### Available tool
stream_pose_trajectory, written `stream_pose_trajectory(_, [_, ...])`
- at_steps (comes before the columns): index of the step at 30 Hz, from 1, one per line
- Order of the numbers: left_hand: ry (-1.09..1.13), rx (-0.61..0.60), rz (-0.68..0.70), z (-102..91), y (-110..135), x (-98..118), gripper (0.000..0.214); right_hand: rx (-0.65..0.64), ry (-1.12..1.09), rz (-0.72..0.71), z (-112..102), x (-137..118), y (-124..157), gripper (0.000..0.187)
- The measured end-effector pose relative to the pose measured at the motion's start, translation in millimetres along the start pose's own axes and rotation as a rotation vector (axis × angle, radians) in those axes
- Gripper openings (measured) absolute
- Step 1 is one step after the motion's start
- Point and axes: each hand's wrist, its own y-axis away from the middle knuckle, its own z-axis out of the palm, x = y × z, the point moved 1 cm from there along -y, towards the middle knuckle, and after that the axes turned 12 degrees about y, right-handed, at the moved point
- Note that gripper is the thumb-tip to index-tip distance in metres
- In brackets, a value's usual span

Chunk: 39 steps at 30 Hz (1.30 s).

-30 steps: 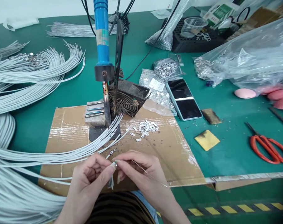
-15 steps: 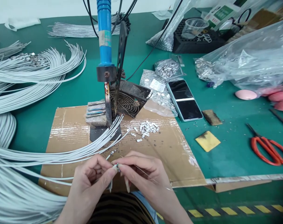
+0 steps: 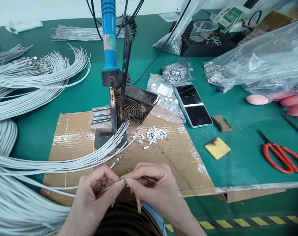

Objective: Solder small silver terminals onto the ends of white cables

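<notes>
Close to the cardboard's front edge, my left hand (image 3: pixel 99 190) pinches the end of a white cable (image 3: pixel 104 189) between thumb and forefinger. A tiny metal connector piece (image 3: pixel 124 180) shows at the fingertips, where both hands meet. My right hand (image 3: pixel 158 186) is closed, its thumb and forefinger pressed against that piece. A thin solder wire (image 3: pixel 151 180) runs through the right fingers and trails over the back of the hand. Fingers hide most of the joint. Beyond my hands, a blue soldering iron (image 3: pixel 109 49) stands tip down in a holder, beside a bundle of white cables (image 3: pixel 99 162).
Loose metal connectors (image 3: pixel 157 134) lie on the cardboard (image 3: pixel 173 164). A small fan (image 3: pixel 134 108) sits behind the iron. Rightward are a phone (image 3: pixel 194 106), a yellow sponge (image 3: pixel 217 148) and red-handled scissors (image 3: pixel 279 157). Cable coils (image 3: pixel 28 203) fill the left side.
Both hands have dipped slightly and the cable in my left hand has turned more level. The right hand's lower fingers have shifted down and right. The view moved a little.
</notes>
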Motion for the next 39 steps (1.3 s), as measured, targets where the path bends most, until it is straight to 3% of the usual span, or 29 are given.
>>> stream_pose_trajectory(2, [-0.024, -0.003, 0.014, 0.8, 1.3, 2.0, 0.032, 0.069, 0.209, -0.111, -1.6, -7.6, 2.1, 0.007])
stream_pose_trajectory(5, [-0.064, 0.006, 0.053, 2.4, 3.0, 4.0, 0.032, 0.062, 0.403, -0.224, -4.9, -20.1, 4.7, 0.017])
stream_pose_trajectory(9, [-0.157, 0.039, 0.157, 4.0, 6.3, 3.4, 0.029, 0.012, 0.421, -0.223, -9.7, -25.9, 6.5, 0.019])
stream_pose_trajectory(14, [-0.291, 0.029, 0.264, 4.8, 9.6, -0.6, 0.027, 0.092, 0.279, -0.207, -4.9, -12.2, 6.7, 0.015])
stream_pose_trajectory(18, [-0.130, -0.005, 0.127, 9.1, 8.2, 0.8, 0.041, 0.264, 0.106, -0.220, 13.0, 3.3, 6.1, 0.013])
stream_pose_trajectory(22, [0.139, -0.015, -0.051, 13.0, 6.4, 4.9, 0.047, 0.502, 0.259, -0.444, 30.8, 11.5, 9.1, 0.016])
stream_pose_trajectory(24, [0.192, 0.008, -0.095, 13.5, 6.4, 6.0, 0.046, 0.557, 0.347, -0.535, 34.4, 12.7, 10.5, 0.020])
stream_pose_trajectory(26, [0.192, 0.040, -0.101, 14.5, 7.0, 6.6, 0.046, 0.550, 0.381, -0.558, 34.4, 11.9, 10.5, 0.020])
stream_pose_trajectory(31, [0.198, 0.110, 0.004, 21.1, 7.9, 7.1, 0.050, 0.462, 0.329, -0.457, 30.1, 8.1, 7.8, 0.021])
stream_pose_trajectory(35, [0.165, 0.120, 0.021, 21.5, 4.7, 5.9, 0.049, 0.485, 0.439, -0.579, 24.2, 5.4, 7.2, 0.022])
stream_pose_trajectory(39, [0.058, 0.159, 0.093, 17.5, 0.1, 8.1, 0.035, 0.372, 0.567, -0.655, 10.6, -3.9, 5.1, 0.025])
